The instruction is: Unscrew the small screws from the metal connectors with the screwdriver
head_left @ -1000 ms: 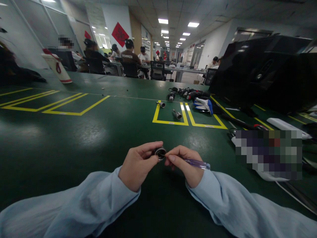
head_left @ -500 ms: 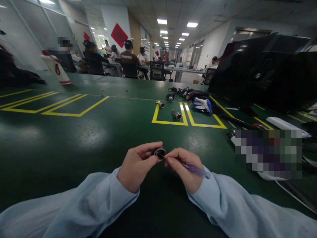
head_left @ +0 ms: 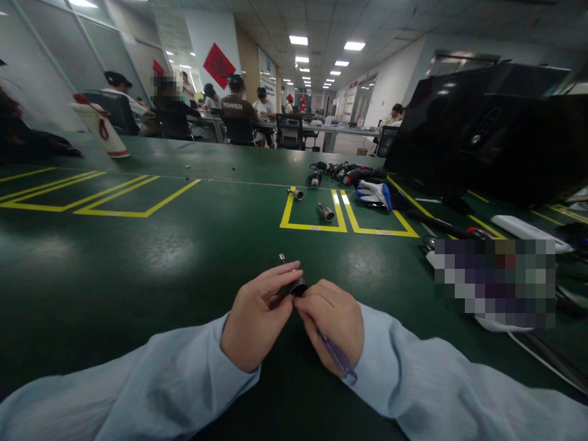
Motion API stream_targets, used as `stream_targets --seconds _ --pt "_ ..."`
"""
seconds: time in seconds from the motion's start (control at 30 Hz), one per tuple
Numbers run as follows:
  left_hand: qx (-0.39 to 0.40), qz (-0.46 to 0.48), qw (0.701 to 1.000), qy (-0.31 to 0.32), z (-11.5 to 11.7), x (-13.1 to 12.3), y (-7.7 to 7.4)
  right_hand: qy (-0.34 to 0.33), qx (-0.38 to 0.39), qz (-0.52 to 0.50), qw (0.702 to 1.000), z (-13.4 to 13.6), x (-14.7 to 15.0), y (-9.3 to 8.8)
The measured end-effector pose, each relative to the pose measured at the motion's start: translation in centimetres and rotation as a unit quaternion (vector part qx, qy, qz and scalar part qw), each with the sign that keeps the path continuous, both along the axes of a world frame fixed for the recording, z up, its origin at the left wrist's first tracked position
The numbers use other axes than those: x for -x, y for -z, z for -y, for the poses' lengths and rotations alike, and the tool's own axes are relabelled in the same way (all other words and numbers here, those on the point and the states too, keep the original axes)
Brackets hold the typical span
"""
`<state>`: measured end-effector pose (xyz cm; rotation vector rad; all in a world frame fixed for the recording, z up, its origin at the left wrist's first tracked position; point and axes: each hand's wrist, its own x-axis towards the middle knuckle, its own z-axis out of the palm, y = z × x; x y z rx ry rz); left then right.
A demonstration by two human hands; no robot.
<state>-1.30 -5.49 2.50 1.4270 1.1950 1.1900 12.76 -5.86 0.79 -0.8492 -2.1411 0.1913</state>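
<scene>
My left hand (head_left: 257,315) pinches a small black and silver cylindrical part (head_left: 296,285) just above the green table (head_left: 138,269). A thin metal tip of the part sticks up behind my fingers. My right hand (head_left: 333,321) is closed round a purple-handled screwdriver (head_left: 337,358), whose handle points back toward me. Its tip is hidden between my fingers at the part. Both hands touch each other at the part.
Two similar metal parts (head_left: 326,212) lie in a yellow-outlined box farther back. A pile of parts and a blue-white glove (head_left: 376,195) lie beyond. Black cases (head_left: 482,141) stand at right, a white device (head_left: 528,231) and cables near them. Several people sit at far tables.
The screwdriver handle has swung from pointing right to pointing back toward me. My right hand has turned over the part, and the part has tilted so its thin tip shows above my fingers.
</scene>
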Motion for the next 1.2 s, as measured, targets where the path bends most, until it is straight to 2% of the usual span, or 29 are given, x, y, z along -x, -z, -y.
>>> stream_targets --seconds 0.07,0.13,0.2,0.3,0.37,0.47,0.53,0.7,0.93,1.07,1.2 --pt "0.012 0.006 1.0 0.001 -0.2 0.1 0.1 -0.008 0.013 -0.021 1.0 -0.2 -0.1 0.2" --pt "0.037 0.018 0.999 0.005 -0.4 0.2 0.1 -0.022 0.096 -0.098 0.99 -0.5 -0.3 0.3" --pt "0.062 0.034 0.997 0.007 -0.7 0.4 0.0 -0.034 0.205 -0.191 0.959 -0.8 -0.4 0.4" --pt "0.091 0.064 0.994 0.0 -0.8 0.6 -0.2 -0.055 0.337 -0.306 0.888 -1.1 -0.4 0.5" --pt "0.105 0.086 0.991 -0.001 -0.8 0.5 -0.4 -0.066 0.379 -0.355 0.852 -1.1 -0.2 0.5" --pt "0.117 0.102 0.988 -0.001 -0.7 0.4 -0.4 -0.076 0.389 -0.381 0.835 -1.0 -0.1 0.5" --pt "0.118 0.103 0.988 -0.006 -0.7 0.4 -0.4 -0.076 0.377 -0.374 0.844 -0.9 -0.2 0.4" --pt "0.116 0.113 0.987 -0.006 -0.8 0.4 -0.3 -0.046 0.314 -0.324 0.891 -0.5 -0.3 0.3" --pt "0.106 0.079 0.991 -0.013 -1.1 0.3 -0.1 -0.016 0.157 -0.191 0.969 -0.2 -0.2 0.2" --pt "0.084 0.06 0.994 -0.025 -1.1 0.2 -0.1 -0.019 0.047 -0.111 0.992 -0.2 0.0 0.2" --pt "0.056 0.035 0.997 -0.039 -1.2 0.1 -0.3 -0.029 -0.037 -0.04 0.998 0.1 0.0 0.1"
